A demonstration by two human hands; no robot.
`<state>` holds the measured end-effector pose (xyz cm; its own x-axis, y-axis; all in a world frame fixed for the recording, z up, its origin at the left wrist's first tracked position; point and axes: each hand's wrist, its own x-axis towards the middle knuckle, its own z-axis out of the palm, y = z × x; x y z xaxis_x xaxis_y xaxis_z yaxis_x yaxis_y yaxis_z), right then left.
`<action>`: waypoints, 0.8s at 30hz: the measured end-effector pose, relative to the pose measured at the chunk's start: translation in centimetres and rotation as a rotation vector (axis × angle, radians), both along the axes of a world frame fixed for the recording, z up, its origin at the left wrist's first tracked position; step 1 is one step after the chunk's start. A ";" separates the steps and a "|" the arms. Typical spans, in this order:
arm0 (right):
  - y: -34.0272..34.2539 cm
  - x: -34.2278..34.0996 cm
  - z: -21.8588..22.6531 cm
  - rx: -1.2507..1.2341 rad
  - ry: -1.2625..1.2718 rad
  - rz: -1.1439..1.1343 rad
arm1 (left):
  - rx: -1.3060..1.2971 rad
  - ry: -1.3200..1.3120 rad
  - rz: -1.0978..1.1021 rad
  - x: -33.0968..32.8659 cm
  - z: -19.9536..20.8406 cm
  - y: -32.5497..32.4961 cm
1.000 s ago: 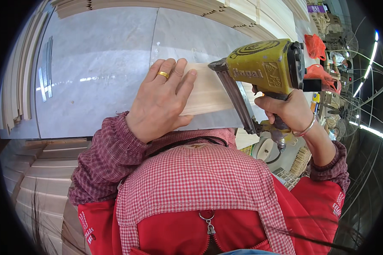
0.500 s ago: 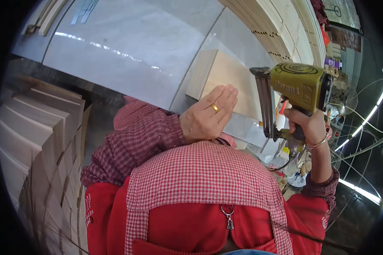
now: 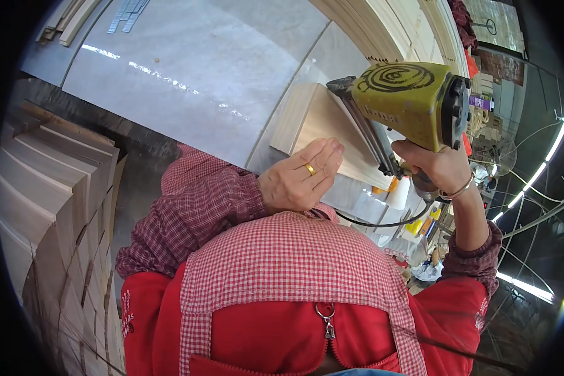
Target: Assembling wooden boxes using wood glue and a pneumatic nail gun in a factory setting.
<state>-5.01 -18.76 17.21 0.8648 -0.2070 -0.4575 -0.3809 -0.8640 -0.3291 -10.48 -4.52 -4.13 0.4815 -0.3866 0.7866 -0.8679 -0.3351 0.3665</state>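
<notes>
My right hand [image 3: 437, 168] grips the handle of a yellow-green pneumatic nail gun [image 3: 413, 103], whose nose rests at the far corner of a pale wooden board [image 3: 329, 128]. That board lies on a grey metal-topped workbench [image 3: 207, 75]. My left hand [image 3: 299, 178], with a gold ring on one finger, hovers flat at the board's near edge, fingers together; I cannot tell whether it touches the wood. A black hose [image 3: 382, 222] runs from the gun's handle toward my chest.
Stacks of pale wooden pieces [image 3: 50, 207] stand at my left. More stacked wood strips [image 3: 388, 31] line the bench's far right side. Small bottles and clutter [image 3: 413, 219] sit below my right hand. A red apron and checked shirt fill the lower view.
The view has swung left. My left hand has slid off the board's top back to its near edge. The nail gun stays in my right hand at the board's far corner.
</notes>
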 end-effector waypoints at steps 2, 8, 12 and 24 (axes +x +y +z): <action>0.0 0.1 0.0 0.008 -0.028 0.075 | -0.003 0.001 -0.003 0.1 -0.1 0.0; 0.2 -0.1 0.3 -0.059 0.057 0.042 | -0.014 -0.003 -0.008 0.2 -0.6 -0.5; 0.4 -0.3 0.2 0.029 0.048 -0.033 | -0.034 -0.004 -0.012 0.2 -0.5 -0.9; -4.5 -1.3 -0.8 -0.248 -0.154 0.892 | -0.036 -0.015 -0.041 1.0 -0.8 -0.9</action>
